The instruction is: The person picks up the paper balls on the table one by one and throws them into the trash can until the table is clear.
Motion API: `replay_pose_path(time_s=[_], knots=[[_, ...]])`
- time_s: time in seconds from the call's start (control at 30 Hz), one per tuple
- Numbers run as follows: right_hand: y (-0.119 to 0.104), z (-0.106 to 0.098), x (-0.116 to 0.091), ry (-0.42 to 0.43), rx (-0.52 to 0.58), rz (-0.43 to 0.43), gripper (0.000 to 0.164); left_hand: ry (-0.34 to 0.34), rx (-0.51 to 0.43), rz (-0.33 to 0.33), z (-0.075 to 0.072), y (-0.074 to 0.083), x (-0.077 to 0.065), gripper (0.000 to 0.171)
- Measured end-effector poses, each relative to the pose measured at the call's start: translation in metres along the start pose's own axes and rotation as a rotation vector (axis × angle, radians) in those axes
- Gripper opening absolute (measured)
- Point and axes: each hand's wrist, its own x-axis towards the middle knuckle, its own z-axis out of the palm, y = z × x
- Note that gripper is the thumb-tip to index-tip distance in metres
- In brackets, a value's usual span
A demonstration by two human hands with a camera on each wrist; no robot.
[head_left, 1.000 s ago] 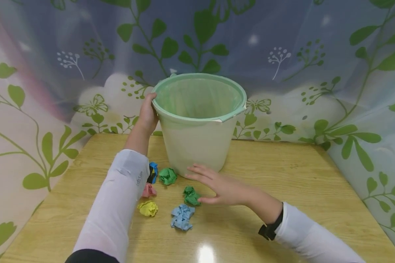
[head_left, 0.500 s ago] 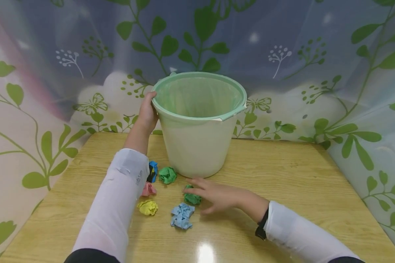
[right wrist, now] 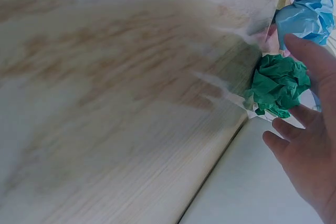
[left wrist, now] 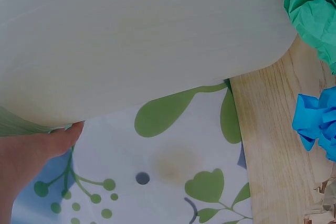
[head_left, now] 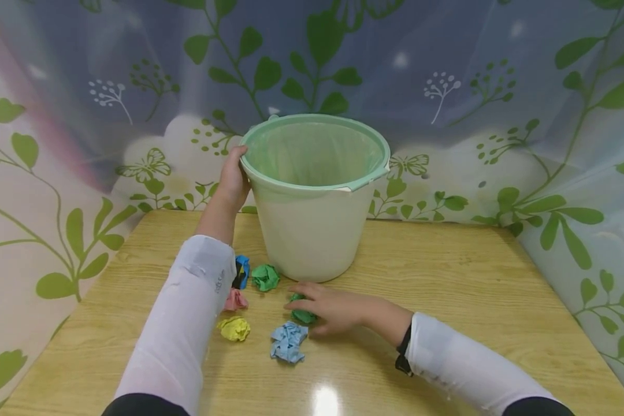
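A white bucket (head_left: 312,231) with a pale green rim stands upright at the middle of the table. My left hand (head_left: 234,180) grips its left side just under the rim, the thumb at the rim edge; most of the other fingers are hidden behind the wall. My right hand (head_left: 335,309) is low over the table in front of the bucket, fingers and thumb spread around a crumpled green paper ball (right wrist: 280,83). The thumb stands apart from that ball in the right wrist view. Just in front lies a light blue paper ball (head_left: 289,342).
Left of the right hand lie another green paper ball (head_left: 265,278), a yellow one (head_left: 234,329), a pink one (head_left: 236,300) and a blue one (head_left: 242,271), the last two partly behind the left sleeve. A patterned curtain (head_left: 447,115) surrounds the wooden table (head_left: 447,271).
My right hand has come down and left, from beside the green paper ball to around it. The left hand and the bucket have stayed put.
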Motion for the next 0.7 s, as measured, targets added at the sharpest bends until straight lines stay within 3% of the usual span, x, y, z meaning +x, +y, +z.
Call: replay_pose_path(time_s=[0.7], knots=[[0.0004, 0.004, 0.0065, 0.035, -0.039, 0.046, 0.04, -0.001, 0.0, -0.006, 0.0003, 0.0006, 0.0019, 0.058]])
